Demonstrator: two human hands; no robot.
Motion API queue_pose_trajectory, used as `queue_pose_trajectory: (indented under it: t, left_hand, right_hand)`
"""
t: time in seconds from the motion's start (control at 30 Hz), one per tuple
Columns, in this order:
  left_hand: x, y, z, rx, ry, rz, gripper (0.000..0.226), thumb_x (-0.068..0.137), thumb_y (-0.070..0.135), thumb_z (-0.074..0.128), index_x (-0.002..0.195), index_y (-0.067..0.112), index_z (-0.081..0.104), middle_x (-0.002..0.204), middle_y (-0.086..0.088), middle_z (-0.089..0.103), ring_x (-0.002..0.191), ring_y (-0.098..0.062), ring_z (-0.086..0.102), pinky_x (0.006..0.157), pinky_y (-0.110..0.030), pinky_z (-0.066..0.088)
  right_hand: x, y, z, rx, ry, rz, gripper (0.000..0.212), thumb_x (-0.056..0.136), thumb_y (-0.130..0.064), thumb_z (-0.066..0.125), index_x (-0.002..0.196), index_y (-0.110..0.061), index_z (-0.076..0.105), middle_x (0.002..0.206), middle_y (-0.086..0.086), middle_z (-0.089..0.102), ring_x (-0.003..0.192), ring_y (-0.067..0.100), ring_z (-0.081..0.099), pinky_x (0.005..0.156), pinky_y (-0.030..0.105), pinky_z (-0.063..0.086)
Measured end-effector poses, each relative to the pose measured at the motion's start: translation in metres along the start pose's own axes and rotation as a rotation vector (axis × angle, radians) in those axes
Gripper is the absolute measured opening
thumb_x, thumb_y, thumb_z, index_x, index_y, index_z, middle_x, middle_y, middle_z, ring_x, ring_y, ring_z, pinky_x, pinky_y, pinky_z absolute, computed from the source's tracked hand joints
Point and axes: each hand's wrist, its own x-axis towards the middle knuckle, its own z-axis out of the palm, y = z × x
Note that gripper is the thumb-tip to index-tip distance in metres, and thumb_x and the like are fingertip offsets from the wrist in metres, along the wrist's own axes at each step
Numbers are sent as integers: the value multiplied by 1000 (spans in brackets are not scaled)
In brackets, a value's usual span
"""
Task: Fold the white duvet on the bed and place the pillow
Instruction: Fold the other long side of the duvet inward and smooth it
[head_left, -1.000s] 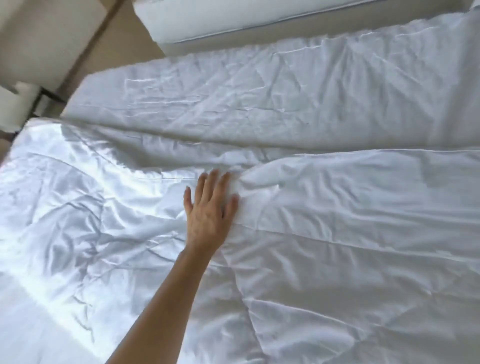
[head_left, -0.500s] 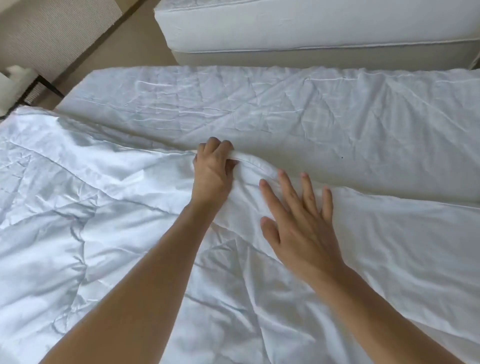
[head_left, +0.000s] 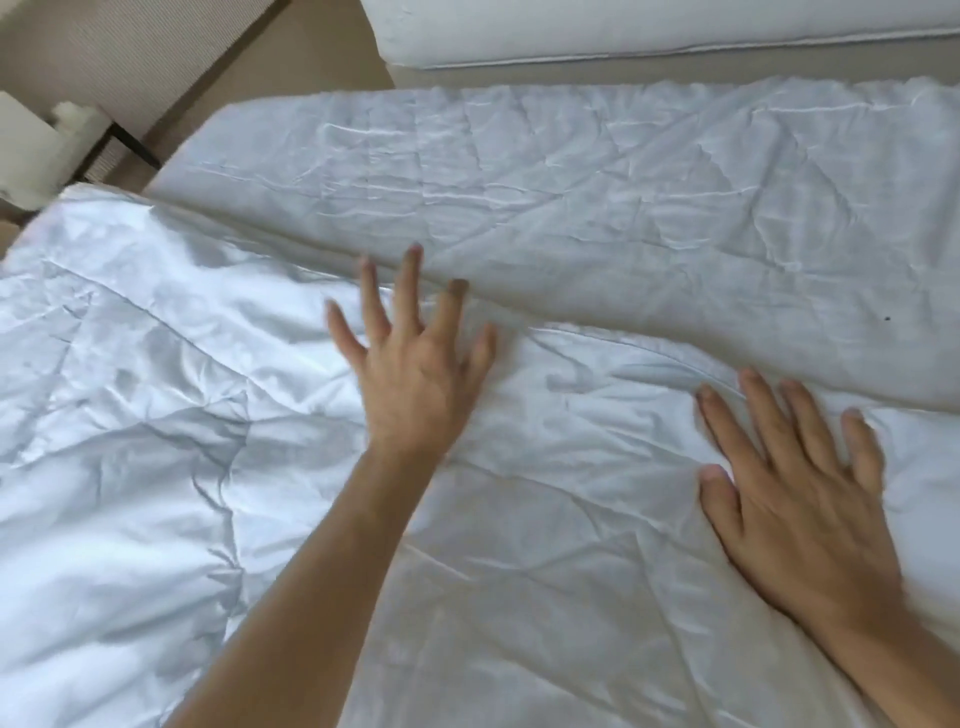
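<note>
The white duvet lies folded over on the bed, and its far edge runs across the middle of the view. Beyond that edge a wrinkled white layer of bedding lies flat. My left hand rests palm down on the duvet at that edge, fingers spread, holding nothing. My right hand lies flat on the duvet further right, fingers apart, its fingertips near the same edge. No pillow is in view.
A second white mattress or bed stands past a narrow gap at the top. Beige floor shows at the upper left, with a white object beside the bed's corner.
My left hand let go of the duvet edge it was gripping and now lies open and spread. My right hand slid to the right along the duvet.
</note>
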Motion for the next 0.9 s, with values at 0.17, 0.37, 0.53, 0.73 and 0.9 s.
queue_pose_trajectory:
  t: [0.17, 0.37, 0.53, 0.73, 0.9]
  left_hand:
    - [-10, -51, 40, 69, -329, -272, 74, 92, 73, 14, 159, 42, 21, 172, -9, 9, 156, -41, 5, 116, -75, 9]
    - [1, -32, 24, -164, -373, -366, 63, 102, 61, 30, 161, 39, 20, 172, -10, 6, 157, -37, -1, 120, -69, 3]
    - [-110, 102, 1, -113, -343, 265, 67, 99, 66, 26, 160, 37, 27, 171, -5, 18, 158, -33, 11, 119, -70, 11]
    - [-106, 99, 29, -7, -413, 225, 67, 99, 64, 20, 160, 37, 19, 172, -1, 14, 159, -30, 8, 118, -70, 11]
    - [-116, 165, -10, -157, -530, 67, 73, 96, 64, 10, 163, 34, 8, 173, -3, 4, 159, -32, 1, 120, -69, 9]
  right_hand:
    - [3, -3, 5, -23, 51, -7, 60, 95, -35, 40, 153, -20, 45, 161, 15, 39, 143, 41, 42, 117, 65, 22]
    - [5, -3, 5, -84, -36, 26, 63, 95, -35, 38, 157, -24, 36, 160, 13, 39, 144, 38, 40, 116, 64, 23]
    - [6, 1, 5, -85, 0, 14, 61, 99, -37, 35, 158, -26, 31, 162, 7, 37, 145, 33, 38, 118, 59, 22]
    - [4, 1, 13, -79, -10, 30, 60, 99, -39, 35, 158, -28, 33, 162, 7, 39, 146, 32, 38, 120, 59, 20]
    - [-24, 1, -32, 35, -173, 25, 60, 103, -47, 20, 161, -30, 20, 171, 0, 19, 157, 29, 13, 124, 56, 2]
